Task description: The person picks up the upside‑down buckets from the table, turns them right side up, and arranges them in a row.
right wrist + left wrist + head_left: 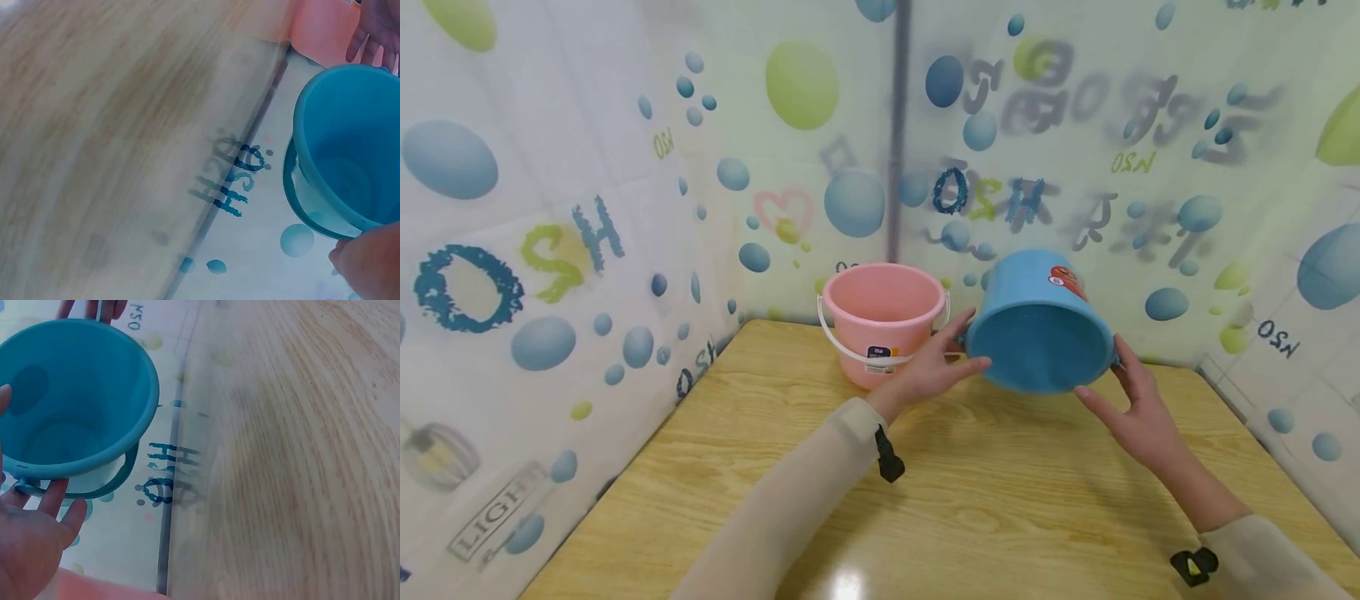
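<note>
A blue bucket (1041,346) is tilted with its mouth toward me, above the wooden table, and a red sticker shows on its side. At its left rim my left hand (928,367) holds it, fingers at the handle joint and thumb in front. My right hand (1138,425) holds the opposite side by the rim. The blue handle (125,475) hangs behind the rim in the left wrist view; the inside (356,156) of the bucket looks bare in the right wrist view. Left of it a pink bucket (857,333) stands upright, partly behind my left hand.
The wooden table (1000,500) extends in front of both buckets. Printed curtains (805,167) with bubbles and letters enclose its back and sides. The pink bucket's white handle (842,346) hangs down across its front. A dark strap piece (889,457) sits at my left wrist.
</note>
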Tool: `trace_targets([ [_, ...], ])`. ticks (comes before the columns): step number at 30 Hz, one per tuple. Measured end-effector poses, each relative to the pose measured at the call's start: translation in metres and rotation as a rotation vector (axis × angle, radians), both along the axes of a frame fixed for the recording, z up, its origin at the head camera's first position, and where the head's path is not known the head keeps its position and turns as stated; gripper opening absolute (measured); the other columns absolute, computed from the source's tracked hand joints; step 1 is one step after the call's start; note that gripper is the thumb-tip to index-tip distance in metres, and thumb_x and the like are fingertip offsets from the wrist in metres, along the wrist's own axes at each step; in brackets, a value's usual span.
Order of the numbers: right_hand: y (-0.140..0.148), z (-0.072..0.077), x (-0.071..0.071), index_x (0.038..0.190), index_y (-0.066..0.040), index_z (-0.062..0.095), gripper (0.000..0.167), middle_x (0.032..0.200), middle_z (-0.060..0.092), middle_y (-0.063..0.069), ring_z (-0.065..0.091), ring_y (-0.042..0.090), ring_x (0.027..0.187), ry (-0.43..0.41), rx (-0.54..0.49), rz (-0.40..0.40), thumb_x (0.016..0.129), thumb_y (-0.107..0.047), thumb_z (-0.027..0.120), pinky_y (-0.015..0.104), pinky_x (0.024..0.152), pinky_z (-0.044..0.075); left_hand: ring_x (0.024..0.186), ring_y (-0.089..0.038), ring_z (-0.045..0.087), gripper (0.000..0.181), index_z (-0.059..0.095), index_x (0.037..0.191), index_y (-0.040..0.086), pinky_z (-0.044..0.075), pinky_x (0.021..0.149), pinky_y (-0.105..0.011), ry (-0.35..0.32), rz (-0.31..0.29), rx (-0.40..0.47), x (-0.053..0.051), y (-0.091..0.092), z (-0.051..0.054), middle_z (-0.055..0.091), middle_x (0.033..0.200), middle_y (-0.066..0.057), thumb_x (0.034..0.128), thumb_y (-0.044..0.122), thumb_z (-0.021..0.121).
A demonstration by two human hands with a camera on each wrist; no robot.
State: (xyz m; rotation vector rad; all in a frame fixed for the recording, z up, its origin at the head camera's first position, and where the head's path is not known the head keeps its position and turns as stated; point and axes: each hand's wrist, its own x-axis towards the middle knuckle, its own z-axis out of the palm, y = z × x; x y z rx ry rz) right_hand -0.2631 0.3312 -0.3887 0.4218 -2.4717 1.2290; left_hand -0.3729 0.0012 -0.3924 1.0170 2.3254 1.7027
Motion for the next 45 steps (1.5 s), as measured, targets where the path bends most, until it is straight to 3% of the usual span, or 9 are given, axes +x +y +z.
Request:
trace_targets([
  [5,0.000,0.004,-0.001,0.179,-0.018,-0.001,0.100,0.180,0.007,0.028,0.024,0.064,0.159,0.007,-0.007,0.018,0.108,-0.014,0.071,-0.006,0.108,0.024,0.137,-0.024,0.064,0.089,0.018,0.177,0.038,0.055,0.118,-0.044,0.007,-0.005,0.012,0.000,-0.005,0.006,0.041,0.176,-0.002,0.1074,0.032,0.074],
  [8,0.001,0.005,-0.003,0.179,-0.020,0.002,0.100,0.180,0.012,0.028,0.033,0.041,0.164,0.042,-0.010,0.042,0.108,-0.010,0.071,-0.005,0.105,0.030,0.133,-0.020,0.065,0.090,0.020,0.176,0.041,0.057,0.112,-0.040,0.038,0.002,0.009,-0.001,-0.008,0.010,0.042,0.175,0.001,0.1059,0.033,0.076],
  [12,0.003,0.010,-0.002,0.178,-0.021,0.000,0.100,0.180,0.014,0.027,0.038,0.042,0.161,0.031,0.009,0.042,0.108,-0.010,0.071,-0.004,0.098,0.036,0.127,-0.017,0.064,0.093,0.022,0.175,0.043,0.057,0.102,-0.033,0.080,0.002,0.000,-0.002,-0.011,0.016,0.046,0.173,0.002,0.1033,0.032,0.079],
  [15,0.003,0.014,-0.001,0.178,-0.023,-0.004,0.102,0.183,0.008,0.023,0.033,0.064,0.155,-0.026,0.032,0.023,0.109,-0.016,0.071,-0.001,0.096,0.035,0.124,-0.017,0.064,0.099,0.020,0.175,0.044,0.056,0.096,-0.031,0.099,0.005,-0.019,-0.002,-0.013,0.020,0.047,0.171,-0.001,0.1001,0.030,0.083],
  [20,0.002,0.015,0.000,0.178,-0.025,-0.003,0.104,0.185,0.006,0.019,0.030,0.061,0.159,-0.041,0.036,0.010,0.107,-0.017,0.073,0.014,0.120,0.034,0.125,-0.022,0.062,0.111,0.019,0.175,0.045,0.058,0.093,-0.032,0.129,-0.005,-0.046,-0.003,-0.016,0.021,0.050,0.166,-0.008,0.0926,0.029,0.091],
  [25,0.002,0.017,0.000,0.178,-0.021,0.003,0.101,0.181,0.014,0.025,0.035,0.060,0.155,-0.011,0.030,-0.005,0.106,-0.015,0.074,0.055,0.134,0.031,0.130,-0.028,0.057,0.118,0.014,0.177,0.043,0.059,0.103,-0.040,0.154,-0.033,-0.038,-0.004,-0.016,0.021,0.045,0.171,-0.010,0.0911,0.024,0.093],
  [31,0.005,0.020,0.001,0.179,-0.021,0.010,0.094,0.176,0.024,0.026,0.047,0.025,0.151,-0.003,0.064,-0.045,0.108,-0.020,0.073,0.001,0.103,0.033,0.139,-0.028,0.057,0.113,0.010,0.174,0.051,0.056,0.113,-0.046,0.136,-0.023,-0.048,-0.003,-0.017,0.020,0.051,0.168,-0.010,0.0944,0.039,0.089],
  [37,0.007,0.022,0.001,0.178,-0.014,0.015,0.092,0.173,0.030,0.029,0.047,-0.003,0.137,0.017,0.075,-0.030,0.107,-0.018,0.074,-0.005,0.096,0.036,0.141,-0.035,0.059,0.111,0.011,0.176,0.047,0.055,0.115,-0.049,0.129,-0.019,-0.040,-0.002,-0.017,0.018,0.054,0.163,-0.015,0.0932,0.057,0.084],
  [45,0.009,0.024,0.000,0.177,-0.013,0.018,0.090,0.171,0.033,0.030,0.044,-0.016,0.126,0.045,0.070,-0.052,0.107,-0.016,0.074,-0.005,0.091,0.039,0.144,-0.033,0.057,0.101,0.018,0.177,0.035,0.051,0.120,-0.057,0.126,-0.013,-0.037,0.000,-0.013,0.022,0.054,0.164,-0.015,0.1000,0.031,0.084],
])
